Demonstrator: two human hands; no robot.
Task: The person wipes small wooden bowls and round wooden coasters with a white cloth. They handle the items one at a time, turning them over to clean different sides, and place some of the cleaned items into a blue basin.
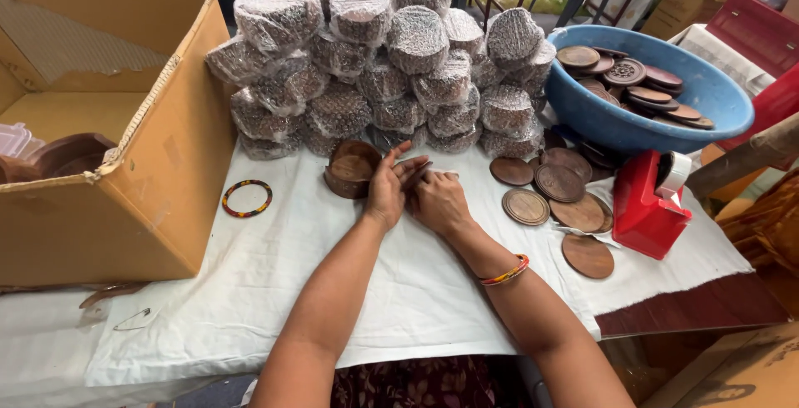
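My left hand (385, 187) and my right hand (439, 200) meet over the white cloth (275, 283), together holding a thin brown wooden disc (416, 168) on edge between them. Just left of my left hand sits a round carved wooden holder (349, 168), open at the top. My right wrist wears a striped beaded bangle (506, 272). Loose wooden coasters (553, 196) lie flat to the right of my right hand.
A pile of plastic-wrapped round bundles (391, 63) stands behind the hands. A blue basin (616, 121) of wooden discs is at the back right, a red tape dispenser (645, 204) in front of it. A large cardboard box (166, 158) is left; a beaded ring (246, 198) lies beside it.
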